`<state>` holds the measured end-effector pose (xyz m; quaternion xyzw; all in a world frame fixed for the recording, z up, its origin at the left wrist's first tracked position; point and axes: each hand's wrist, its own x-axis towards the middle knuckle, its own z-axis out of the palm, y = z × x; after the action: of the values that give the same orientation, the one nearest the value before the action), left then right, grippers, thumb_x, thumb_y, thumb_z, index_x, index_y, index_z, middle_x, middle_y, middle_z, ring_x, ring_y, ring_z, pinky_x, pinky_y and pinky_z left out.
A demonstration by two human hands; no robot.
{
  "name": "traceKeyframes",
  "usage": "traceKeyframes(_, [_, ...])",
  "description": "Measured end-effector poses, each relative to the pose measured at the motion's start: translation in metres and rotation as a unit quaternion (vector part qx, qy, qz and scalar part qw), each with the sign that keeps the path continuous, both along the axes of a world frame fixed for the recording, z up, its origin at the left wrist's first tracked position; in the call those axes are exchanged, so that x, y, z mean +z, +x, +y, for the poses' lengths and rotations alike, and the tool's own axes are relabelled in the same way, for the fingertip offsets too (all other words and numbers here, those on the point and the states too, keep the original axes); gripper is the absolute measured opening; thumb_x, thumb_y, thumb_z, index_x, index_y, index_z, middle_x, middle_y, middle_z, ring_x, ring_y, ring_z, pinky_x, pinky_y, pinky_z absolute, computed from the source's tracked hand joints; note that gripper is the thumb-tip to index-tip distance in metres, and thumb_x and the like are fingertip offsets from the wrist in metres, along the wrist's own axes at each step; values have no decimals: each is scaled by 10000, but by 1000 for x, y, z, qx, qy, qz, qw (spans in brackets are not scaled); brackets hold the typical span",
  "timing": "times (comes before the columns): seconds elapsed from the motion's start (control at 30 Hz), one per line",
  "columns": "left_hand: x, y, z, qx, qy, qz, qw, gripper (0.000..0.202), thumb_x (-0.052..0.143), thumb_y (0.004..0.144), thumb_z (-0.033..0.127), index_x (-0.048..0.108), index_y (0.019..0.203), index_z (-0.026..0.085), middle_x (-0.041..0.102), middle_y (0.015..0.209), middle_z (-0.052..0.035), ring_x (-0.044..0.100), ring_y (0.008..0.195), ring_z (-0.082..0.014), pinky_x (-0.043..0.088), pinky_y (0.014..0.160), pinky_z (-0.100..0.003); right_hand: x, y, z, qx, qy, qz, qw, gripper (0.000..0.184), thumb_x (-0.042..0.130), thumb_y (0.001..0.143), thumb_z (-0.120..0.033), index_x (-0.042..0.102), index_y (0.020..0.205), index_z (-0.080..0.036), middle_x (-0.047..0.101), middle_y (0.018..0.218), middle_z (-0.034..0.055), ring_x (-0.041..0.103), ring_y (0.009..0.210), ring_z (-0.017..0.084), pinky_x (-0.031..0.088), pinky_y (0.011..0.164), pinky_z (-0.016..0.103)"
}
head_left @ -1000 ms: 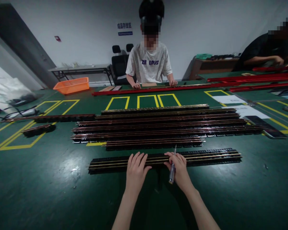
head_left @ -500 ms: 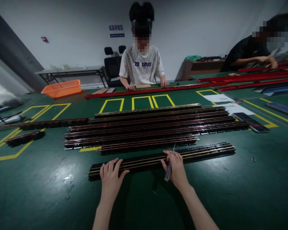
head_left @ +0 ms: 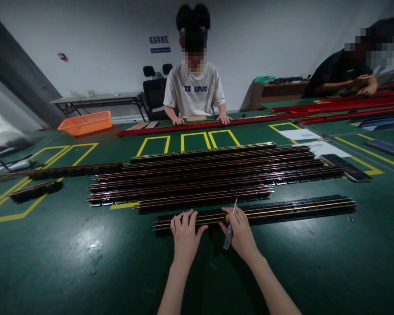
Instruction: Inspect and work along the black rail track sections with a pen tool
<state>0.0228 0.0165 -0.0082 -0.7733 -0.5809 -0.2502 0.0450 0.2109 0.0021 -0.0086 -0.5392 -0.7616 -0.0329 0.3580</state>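
A long black strip with brass-coloured rods along it (head_left: pixel 289 211) lies in front of me, its right end angled slightly away. My left hand (head_left: pixel 185 232) grips it near its left end, fingers over the top and thumb at the near edge. Around a slim screwdriver with a see-through handle (head_left: pixel 228 236), my right hand (head_left: pixel 242 231) is closed, its metal tip pointing up and away. The fingertips and thumb of that hand also touch the strip. Just beyond lies a group of similar black strips with copper- and brass-coloured rods (head_left: pixel 203 178), side by side.
A phone (head_left: pixel 345 168) and white paper sheets (head_left: pixel 326 148) lie to the right. At left are a short dark piece (head_left: pixel 36 191) and an orange basket (head_left: pixel 85 124). Across the green table a person (head_left: pixel 194 92) works at a long red bar (head_left: pixel 144 131); another person (head_left: pixel 338 74) sits far right.
The black strip has slid to the right, and my left hand has moved right with it, closer to my right hand. My right hand stays nearly in place with the screwdriver.
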Motion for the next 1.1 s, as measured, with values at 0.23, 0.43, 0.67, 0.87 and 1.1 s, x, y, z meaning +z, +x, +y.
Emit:
traceKeyframes(0.23, [1,-28,3,-63,-15,12,998,418,559,826,300,477,1224,200,607,1173,-68,539,1083,-234,371,975,-471,-6,9,3,-8,-33,10,999,194,542,808,-180,360,797,-247,625,1043,58,569,970,257,425,847,469])
traceKeyframes(0.43, [4,-86,11,-52,-90,-49,993,408,616,770,236,526,1168,247,599,1193,-59,512,1152,-247,352,977,-504,-6,23,4,-32,-26,11,999,224,567,779,-200,348,788,-244,638,1001,45,586,856,239,387,814,439])
traceKeyframes(0.67, [11,-113,30,-99,-233,-253,934,358,667,701,227,595,1051,255,605,1145,-48,537,1104,-238,376,975,-454,-8,30,4,-29,-37,11,999,225,569,778,-230,345,784,-244,641,1010,43,582,853,233,354,822,417])
traceKeyframes(0.87, [14,-114,36,-117,-274,-234,925,362,702,680,268,590,1024,267,594,1114,-32,511,1102,-257,315,980,-502,-11,32,5,-30,-17,1,999,209,572,771,-259,364,764,-247,655,1014,40,591,832,240,360,780,409])
traceKeyframes(1.1, [19,-110,31,-100,-282,-216,930,379,687,670,213,574,1026,272,575,1127,-12,481,1128,-247,308,978,-470,-4,28,0,-31,7,53,998,175,546,801,-309,461,930,-228,637,1038,84,578,888,251,386,823,443])
